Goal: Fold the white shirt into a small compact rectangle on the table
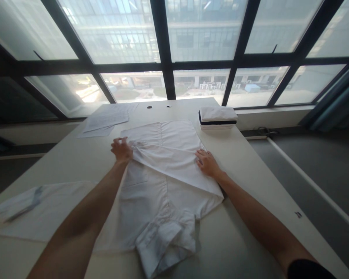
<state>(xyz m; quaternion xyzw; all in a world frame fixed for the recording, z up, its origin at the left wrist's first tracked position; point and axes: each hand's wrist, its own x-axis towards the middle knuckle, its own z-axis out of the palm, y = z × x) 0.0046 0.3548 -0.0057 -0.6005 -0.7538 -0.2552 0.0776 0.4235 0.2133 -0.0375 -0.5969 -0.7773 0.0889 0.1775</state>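
Observation:
A white long-sleeved shirt (pixel 151 186) lies spread on the table, its collar end (pixel 168 240) bunched and hanging toward me. One sleeve (pixel 174 161) is laid slantwise across the body of the shirt. At its gathered end, by the shirt's left edge, my left hand (pixel 122 150) is closed with fingers bent on the cloth; part of the grip is hidden. My right hand (pixel 207 162) rests on the folded fabric at the right edge, fingers stretched out and lying flat. The other sleeve (pixel 61 201) stretches out to the left, passing under my left forearm.
A stack of folded white and black cloth (pixel 218 118) sits at the table's far right. Sheets of paper (pixel 104 120) lie at the far left. The white table (pixel 250 217) stands against large windows (pixel 197 83), with two holes near its back edge.

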